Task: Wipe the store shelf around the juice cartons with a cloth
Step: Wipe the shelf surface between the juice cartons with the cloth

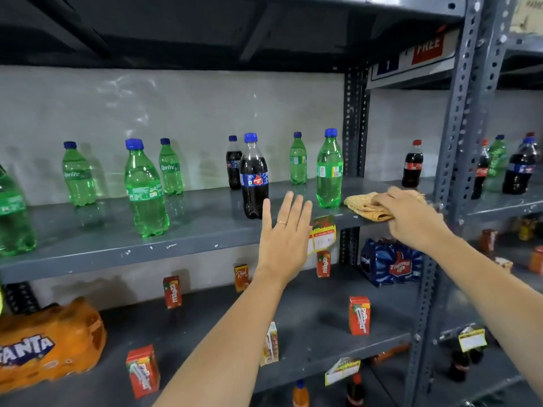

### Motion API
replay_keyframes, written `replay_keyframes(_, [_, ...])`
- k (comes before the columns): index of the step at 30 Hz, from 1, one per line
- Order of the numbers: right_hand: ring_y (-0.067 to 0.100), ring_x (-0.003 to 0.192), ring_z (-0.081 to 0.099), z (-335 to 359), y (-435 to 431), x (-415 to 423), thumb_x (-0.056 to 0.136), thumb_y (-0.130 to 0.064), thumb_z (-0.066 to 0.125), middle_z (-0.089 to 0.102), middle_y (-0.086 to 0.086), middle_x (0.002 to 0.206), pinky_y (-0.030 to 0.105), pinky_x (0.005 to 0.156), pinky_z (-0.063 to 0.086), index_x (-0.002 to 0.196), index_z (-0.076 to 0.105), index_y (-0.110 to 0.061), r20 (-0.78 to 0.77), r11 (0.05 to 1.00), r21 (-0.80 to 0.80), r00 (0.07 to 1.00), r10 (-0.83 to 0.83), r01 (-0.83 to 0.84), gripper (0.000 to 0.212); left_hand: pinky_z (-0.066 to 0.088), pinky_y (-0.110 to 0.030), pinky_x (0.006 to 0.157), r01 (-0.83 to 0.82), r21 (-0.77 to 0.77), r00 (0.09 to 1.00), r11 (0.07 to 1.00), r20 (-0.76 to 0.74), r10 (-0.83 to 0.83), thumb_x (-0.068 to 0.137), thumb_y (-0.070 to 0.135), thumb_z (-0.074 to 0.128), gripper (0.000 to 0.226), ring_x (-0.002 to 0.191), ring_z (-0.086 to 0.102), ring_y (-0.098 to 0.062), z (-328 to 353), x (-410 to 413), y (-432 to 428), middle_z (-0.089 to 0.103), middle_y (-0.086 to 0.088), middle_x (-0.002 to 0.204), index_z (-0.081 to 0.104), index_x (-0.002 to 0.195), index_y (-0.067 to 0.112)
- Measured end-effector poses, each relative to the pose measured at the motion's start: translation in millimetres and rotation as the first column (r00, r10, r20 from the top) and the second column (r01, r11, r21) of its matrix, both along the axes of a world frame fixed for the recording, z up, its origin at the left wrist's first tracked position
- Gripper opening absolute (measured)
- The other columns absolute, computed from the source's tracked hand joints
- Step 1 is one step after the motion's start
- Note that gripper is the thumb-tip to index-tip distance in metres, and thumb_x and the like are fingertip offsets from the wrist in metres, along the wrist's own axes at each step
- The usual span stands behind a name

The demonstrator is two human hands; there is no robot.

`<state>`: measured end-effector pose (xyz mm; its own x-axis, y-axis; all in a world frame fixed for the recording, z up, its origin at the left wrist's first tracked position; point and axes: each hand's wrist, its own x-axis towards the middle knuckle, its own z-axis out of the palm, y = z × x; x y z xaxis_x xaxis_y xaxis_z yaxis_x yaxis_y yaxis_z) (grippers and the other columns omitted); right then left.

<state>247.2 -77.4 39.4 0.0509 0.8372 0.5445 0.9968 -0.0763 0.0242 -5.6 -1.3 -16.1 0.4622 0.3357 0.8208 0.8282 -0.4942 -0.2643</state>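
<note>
A yellow cloth (pixel 367 207) lies bunched on the right end of the grey upper shelf (pixel 182 242), and my right hand (pixel 411 215) presses down on it, gripping it. My left hand (pixel 286 230) is raised flat with fingers spread, in front of the shelf edge, close to a dark cola bottle (pixel 254 179); it holds nothing. Several small juice cartons stand spread out on the lower shelf (pixel 317 318), among them one (pixel 359 315) at the right and one (pixel 143 371) at the front left.
Green Sprite bottles (pixel 145 189) and cola bottles stand spaced along the upper shelf. A Fanta pack (pixel 47 345) and a blue Thums Up pack (pixel 390 262) sit on the lower shelf. A perforated steel upright (pixel 458 142) rises at the right. Price tags (pixel 321 235) hang from the shelf edge.
</note>
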Motion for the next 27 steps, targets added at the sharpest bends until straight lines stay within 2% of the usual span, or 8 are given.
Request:
replay_keyframes(2, [0.031, 0.111, 0.051, -39.4, -15.5, -8.6, 0.076, 0.004, 0.057, 0.049, 0.007, 0.125, 0.045, 0.083, 0.055, 0.135, 0.048, -0.018, -0.047, 0.994, 0.11, 0.999, 0.0, 0.005, 0.064, -0.004, -0.057, 0.116, 0.116, 0.045, 0.992, 0.992, 0.042, -0.118, 0.093, 0.019, 0.039, 0.058, 0.148, 0.012, -0.028, -23.2, 1.8, -17.9, 0.027, -0.011, 0.157, 0.026, 0.148, 0.009])
replay_keyframes(5, [0.031, 0.106, 0.056, -110.4, -32.0, -6.1, 0.071, 0.013, 0.055, 0.05, 0.01, 0.131, 0.043, 0.081, 0.055, 0.138, 0.049, -0.016, -0.214, 0.984, 0.18, 0.977, 0.024, 0.015, 0.073, 0.006, -0.051, 0.118, 0.305, -0.059, 0.951, 0.95, -0.03, -0.308, 0.091, 0.021, 0.042, 0.059, 0.146, 0.018, -0.028, -97.8, 10.3, -50.5, 0.027, -0.009, 0.157, 0.028, 0.147, 0.01])
replay_keyframes(8, [0.035, 0.109, 0.061, -162.0, -24.9, 17.7, 0.076, 0.011, 0.054, 0.056, 0.01, 0.136, 0.044, 0.085, 0.053, 0.134, 0.055, -0.013, -0.4, 0.987, 0.114, 0.914, -0.063, 0.117, 0.063, 0.022, -0.037, 0.117, 0.145, -0.479, 0.981, 0.866, -0.045, -0.189, 0.082, 0.022, 0.048, 0.061, 0.141, 0.032, -0.023, -194.7, 19.9, -65.4, 0.033, -0.003, 0.153, 0.042, 0.142, 0.011])
replay_keyframes(12, [0.038, 0.106, 0.062, -200.8, 7.2, 45.2, 0.079, 0.005, 0.053, 0.061, 0.011, 0.131, 0.043, 0.081, 0.052, 0.133, 0.056, -0.019, -0.448, 0.982, -0.058, 0.874, -0.186, 0.179, 0.059, 0.045, -0.028, 0.099, -0.076, -0.813, 0.989, 0.578, -0.136, -0.062, 0.056, 0.041, 0.075, 0.065, 0.122, 0.057, -0.021, -286.1, 24.8, -70.3, 0.058, -0.003, 0.134, 0.07, 0.115, 0.014])
replay_keyframes(16, [0.036, 0.112, 0.058, -227.8, 62.5, 70.5, 0.081, 0.005, 0.05, 0.053, 0.009, 0.138, 0.042, 0.089, 0.051, 0.138, 0.049, -0.025, -0.38, 0.965, -0.233, 0.902, -0.206, 0.122, 0.064, 0.007, -0.038, 0.113, -0.13, -0.823, 0.983, 0.553, -0.179, -0.035, 0.073, 0.043, 0.039, 0.061, 0.124, 0.04, -0.025, -321.6, 36.5, -60.2, 0.065, -0.009, 0.125, 0.07, 0.115, 0.01])
replay_keyframes(19, [0.027, 0.123, 0.053, -260.2, 100.9, 92.8, 0.083, -0.01, 0.061, 0.05, 0.003, 0.143, 0.044, 0.102, 0.045, 0.137, 0.048, -0.034, -0.368, 0.905, -0.416, 0.893, -0.259, 0.091, 0.061, 0.007, -0.044, 0.112, -0.145, -0.817, 0.985, 0.558, -0.172, 0.003, 0.074, 0.045, 0.042, 0.069, 0.132, 0.033, -0.03, -333.1, 46.1, -58.8, 0.055, -0.011, 0.137, 0.053, 0.13, 0.008])
replay_keyframes(23, [0.027, 0.123, 0.054, -305.4, 95.4, 83.0, 0.097, -0.009, 0.042, 0.054, 0.011, 0.138, 0.033, 0.1, 0.042, 0.132, 0.052, -0.009, -0.318, 0.828, -0.558, 0.906, -0.278, 0.058, 0.037, 0.01, -0.042, 0.112, -0.127, -0.801, 0.989, 0.585, -0.147, 0.014, 0.08, 0.045, 0.038, 0.071, 0.136, 0.03, -0.029, -344.6, 42.5, -59.7, 0.042, -0.013, 0.148, 0.037, 0.139, 0.006])
replay_keyframes(27, [0.026, 0.143, 0.028, -339.1, 76.4, 90.1, 0.086, 0.01, 0.043, 0.025, 0.003, 0.159, 0.036, 0.114, 0.03, 0.15, 0.027, -0.02, -0.359, 0.876, -0.482, 0.916, -0.18, -0.018, 0.072, 0.012, -0.038, 0.111, -0.149, -0.804, 0.985, 0.575, -0.172, 0.014, 0.083, 0.043, 0.037, 0.067, 0.137, 0.03, -0.024, -339.8, 41.2, -57.8, 0.045, -0.01, 0.147, 0.042, 0.139, 0.007])
